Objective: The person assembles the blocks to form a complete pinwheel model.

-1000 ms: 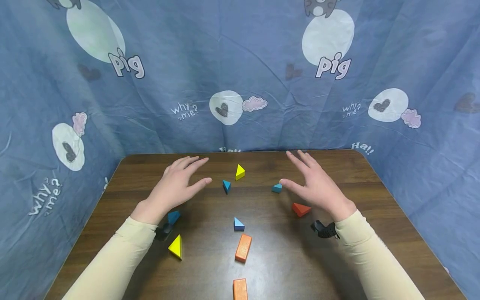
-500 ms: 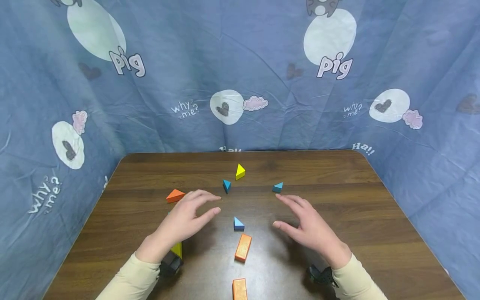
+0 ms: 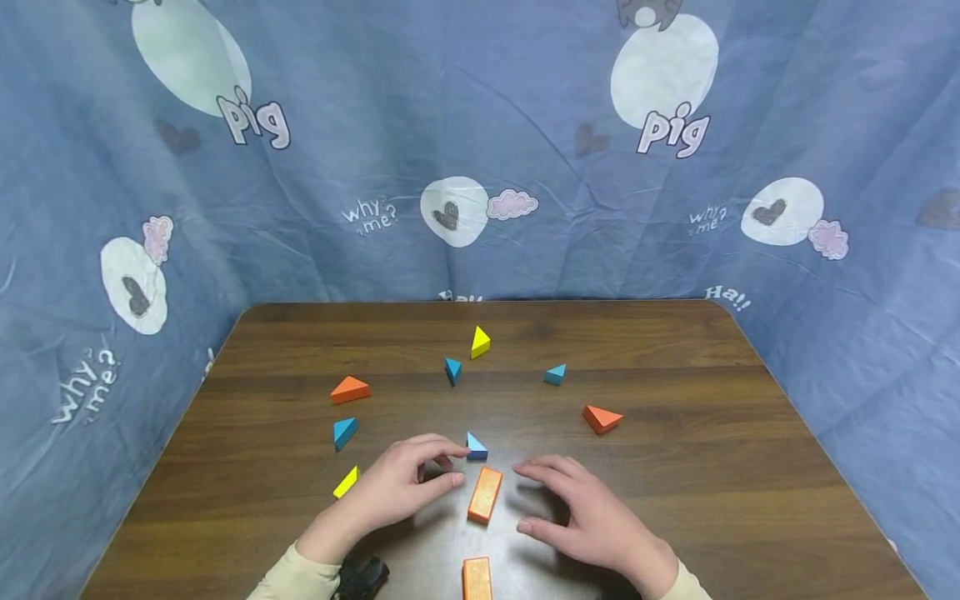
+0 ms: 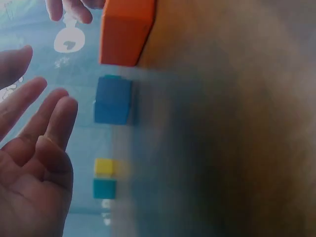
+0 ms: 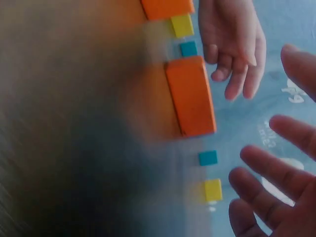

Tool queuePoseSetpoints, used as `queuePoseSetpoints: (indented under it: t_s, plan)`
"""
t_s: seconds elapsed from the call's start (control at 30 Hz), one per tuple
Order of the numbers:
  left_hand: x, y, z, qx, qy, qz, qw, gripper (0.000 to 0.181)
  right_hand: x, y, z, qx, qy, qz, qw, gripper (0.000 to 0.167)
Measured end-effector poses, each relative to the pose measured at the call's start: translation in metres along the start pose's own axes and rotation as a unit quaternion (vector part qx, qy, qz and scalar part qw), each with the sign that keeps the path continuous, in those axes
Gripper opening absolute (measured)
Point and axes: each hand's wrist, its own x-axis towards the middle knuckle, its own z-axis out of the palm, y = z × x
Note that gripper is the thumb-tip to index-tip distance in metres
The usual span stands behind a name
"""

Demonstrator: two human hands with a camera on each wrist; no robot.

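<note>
Between the two hands lies an orange rectangular block (image 3: 485,495), flat on the table. To its left hovers the left hand (image 3: 401,490), thumb and fingers loosely bent with nothing held. The left fingertips come close to a light blue triangular block (image 3: 477,450); contact cannot be told. On the other side is the right hand (image 3: 588,523), its thumb and fingers spread apart and holding nothing. The right wrist view shows the orange block standing clear of both hands. A second orange block (image 3: 477,578) lies nearer the front, partly cut off.
On the brown wooden table (image 3: 712,467), a yellow (image 3: 347,482), a blue (image 3: 345,432) and an orange triangular block (image 3: 350,390) lie left. Farther back are blue (image 3: 453,371), yellow (image 3: 480,342) and teal (image 3: 555,374) ones; a red one (image 3: 602,419) lies right. A patterned curtain (image 3: 375,167) hangs behind.
Both hands have moved back toward the person, lowered and come closer together, to either side of the orange rectangular block. The blocks appear to lie where they were.
</note>
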Motion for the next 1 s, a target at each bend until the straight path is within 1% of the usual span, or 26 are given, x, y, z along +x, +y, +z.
queuePoseSetpoints:
  t_s: [0.1, 0.2, 0.3, 0.37, 0.47, 0.57, 0.63, 0.73, 0.9, 1.0]
  plan:
    - [-0.002, -0.003, 0.006, -0.019, -0.020, -0.018, 0.9995, 0.036, -0.004, -0.002, 0.008, 0.022, -0.005, -0.027, 0.9994, 0.050]
    - [-0.003, -0.007, 0.012, -0.030, -0.025, -0.028, 0.9988, 0.037, -0.005, -0.004, 0.016, 0.055, -0.014, -0.064, 0.9964, 0.046]
    - [-0.004, -0.010, 0.017, -0.039, -0.028, -0.033, 0.9983, 0.035, -0.005, -0.007, 0.023, 0.087, -0.042, -0.089, 0.9914, 0.045]
    - [-0.003, -0.011, 0.019, -0.044, -0.030, -0.032, 0.9981, 0.034, -0.006, -0.009, 0.027, 0.107, -0.073, -0.090, 0.9875, 0.045]
    - [-0.002, -0.013, 0.023, -0.051, -0.030, -0.020, 0.9980, 0.034, -0.008, -0.012, 0.030, 0.134, -0.116, -0.081, 0.9808, 0.046]
    - [-0.001, -0.015, 0.027, -0.052, -0.027, -0.005, 0.9983, 0.034, -0.010, -0.014, 0.033, 0.150, -0.143, -0.082, 0.9750, 0.046]
    - [-0.001, -0.017, 0.029, -0.049, -0.027, 0.002, 0.9984, 0.034, -0.011, -0.014, 0.034, 0.155, -0.155, -0.083, 0.9721, 0.048]
    - [0.000, -0.019, 0.031, -0.045, -0.030, 0.008, 0.9985, 0.036, -0.011, -0.014, 0.036, 0.153, -0.166, -0.087, 0.9702, 0.052]
    - [0.000, -0.020, 0.032, -0.039, -0.042, 0.011, 0.9983, 0.045, -0.011, -0.014, 0.038, 0.135, -0.163, -0.098, 0.9725, 0.055]
    - [0.000, -0.020, 0.031, -0.044, -0.056, 0.016, 0.9973, 0.050, -0.011, -0.015, 0.038, 0.130, -0.167, -0.088, 0.9734, 0.056]
